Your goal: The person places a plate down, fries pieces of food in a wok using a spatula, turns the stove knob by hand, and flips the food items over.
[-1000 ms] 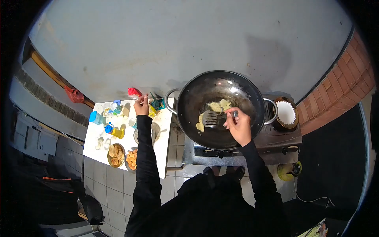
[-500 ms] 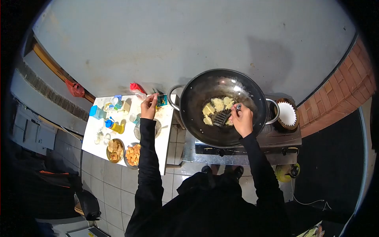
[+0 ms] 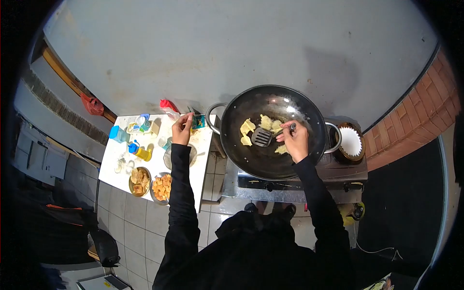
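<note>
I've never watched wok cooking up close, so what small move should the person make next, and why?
Probably, the right hand should ease the slotted turner leftward, under the left-hand pale pieces. The hand holds its handle, it lies low in the wok just right of those pieces, and nothing seems to stand between.

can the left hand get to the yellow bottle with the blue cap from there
Probably yes: the left hand is over the same white table and appears to hold nothing large. A small clear container sits between it and the yellow bottle but looks avoidable.
</note>
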`<state>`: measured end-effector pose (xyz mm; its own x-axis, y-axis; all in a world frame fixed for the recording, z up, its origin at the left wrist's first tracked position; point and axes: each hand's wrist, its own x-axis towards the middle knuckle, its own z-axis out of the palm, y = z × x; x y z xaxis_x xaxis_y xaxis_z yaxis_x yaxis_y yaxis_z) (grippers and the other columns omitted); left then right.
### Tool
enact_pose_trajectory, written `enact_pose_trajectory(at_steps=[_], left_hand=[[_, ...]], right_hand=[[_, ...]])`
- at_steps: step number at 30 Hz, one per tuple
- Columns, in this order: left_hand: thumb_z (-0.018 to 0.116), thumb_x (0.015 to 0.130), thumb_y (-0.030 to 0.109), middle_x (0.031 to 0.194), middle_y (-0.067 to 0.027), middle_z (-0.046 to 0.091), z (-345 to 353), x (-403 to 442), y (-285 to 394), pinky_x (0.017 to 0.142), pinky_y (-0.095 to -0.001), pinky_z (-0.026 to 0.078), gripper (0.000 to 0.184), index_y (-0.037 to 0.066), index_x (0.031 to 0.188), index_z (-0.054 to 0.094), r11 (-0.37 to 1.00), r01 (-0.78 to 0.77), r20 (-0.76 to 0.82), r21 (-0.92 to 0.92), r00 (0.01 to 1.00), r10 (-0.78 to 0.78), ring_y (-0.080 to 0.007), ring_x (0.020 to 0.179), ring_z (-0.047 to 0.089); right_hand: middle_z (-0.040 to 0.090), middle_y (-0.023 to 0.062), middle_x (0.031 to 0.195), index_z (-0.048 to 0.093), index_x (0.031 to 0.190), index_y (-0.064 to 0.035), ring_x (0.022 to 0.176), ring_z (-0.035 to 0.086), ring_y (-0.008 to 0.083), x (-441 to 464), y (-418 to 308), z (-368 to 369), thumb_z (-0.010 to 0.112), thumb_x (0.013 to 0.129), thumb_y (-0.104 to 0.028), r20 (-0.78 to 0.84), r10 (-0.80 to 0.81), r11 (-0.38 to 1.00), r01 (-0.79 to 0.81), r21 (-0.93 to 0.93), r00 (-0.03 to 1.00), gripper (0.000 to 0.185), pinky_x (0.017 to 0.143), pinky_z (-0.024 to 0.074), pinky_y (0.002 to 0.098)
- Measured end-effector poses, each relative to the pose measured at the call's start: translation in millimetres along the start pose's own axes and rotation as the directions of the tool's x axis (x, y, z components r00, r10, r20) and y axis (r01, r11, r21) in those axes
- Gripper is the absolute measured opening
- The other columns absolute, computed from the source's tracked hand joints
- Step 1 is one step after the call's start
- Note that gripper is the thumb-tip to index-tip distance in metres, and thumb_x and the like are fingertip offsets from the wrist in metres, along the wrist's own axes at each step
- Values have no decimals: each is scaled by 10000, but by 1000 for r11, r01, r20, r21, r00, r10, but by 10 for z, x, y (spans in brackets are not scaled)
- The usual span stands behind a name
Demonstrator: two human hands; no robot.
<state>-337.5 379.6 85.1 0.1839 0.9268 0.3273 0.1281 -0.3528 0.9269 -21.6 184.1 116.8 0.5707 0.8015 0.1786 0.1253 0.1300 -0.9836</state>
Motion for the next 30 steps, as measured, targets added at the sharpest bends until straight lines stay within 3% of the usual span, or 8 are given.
enact_pose_trajectory(at_steps=[7,16,18,20,22,27,30], left_hand=[[599,921,209,944,-33,657,23,-37,119,721,-213,444,280,-6,1094,645,1000,6,-21,20,1000,-5,-64,813,558],[600,920,210,942,-15,654,32,-8,108,711,-200,438,272,2,1088,651,1000,-12,-39,-20,999,11,-50,794,544],[600,920,210,940,-15,654,32,-3,99,709,-200,439,270,3,1086,653,999,-19,-37,-35,999,18,-49,788,542],[599,919,202,936,-17,655,28,13,95,703,-200,440,264,1,1082,655,1000,-5,-36,6,999,5,-49,783,543],[599,919,199,933,-17,655,32,5,131,699,-199,439,263,0,1080,656,1000,-4,-40,9,999,4,-49,778,542],[600,918,206,922,-14,653,-57,-41,207,687,-193,434,269,1,1083,657,999,36,-56,35,998,-34,-46,764,539],[601,918,209,914,-11,648,-116,-36,174,678,-196,431,268,6,1083,658,1000,0,-54,29,999,1,-46,758,534]], right_hand=[[636,118,808,556,894,62,586,664,172,-11,-99,57,511,864,47,-1,-47,999,47,9,999,56,506,536,269],[632,94,713,571,891,48,574,653,146,-125,-282,196,516,864,39,50,-130,991,129,20,990,63,504,531,261],[625,140,922,524,927,66,600,633,145,-151,-306,257,455,915,49,150,-142,989,147,-19,978,73,524,531,250],[625,131,901,526,930,67,599,631,140,-159,-278,349,464,910,47,142,-134,991,134,10,981,69,529,532,250],[621,83,723,562,923,51,584,653,140,-148,-247,421,527,865,29,116,-172,985,168,45,978,71,518,532,256],[656,113,790,577,913,57,580,653,137,-73,-396,254,548,863,21,91,-156,986,160,-42,984,68,504,534,264],[639,94,699,578,904,57,563,652,141,-6,-428,10,537,873,-11,72,-109,990,115,-80,991,85,493,527,270]])
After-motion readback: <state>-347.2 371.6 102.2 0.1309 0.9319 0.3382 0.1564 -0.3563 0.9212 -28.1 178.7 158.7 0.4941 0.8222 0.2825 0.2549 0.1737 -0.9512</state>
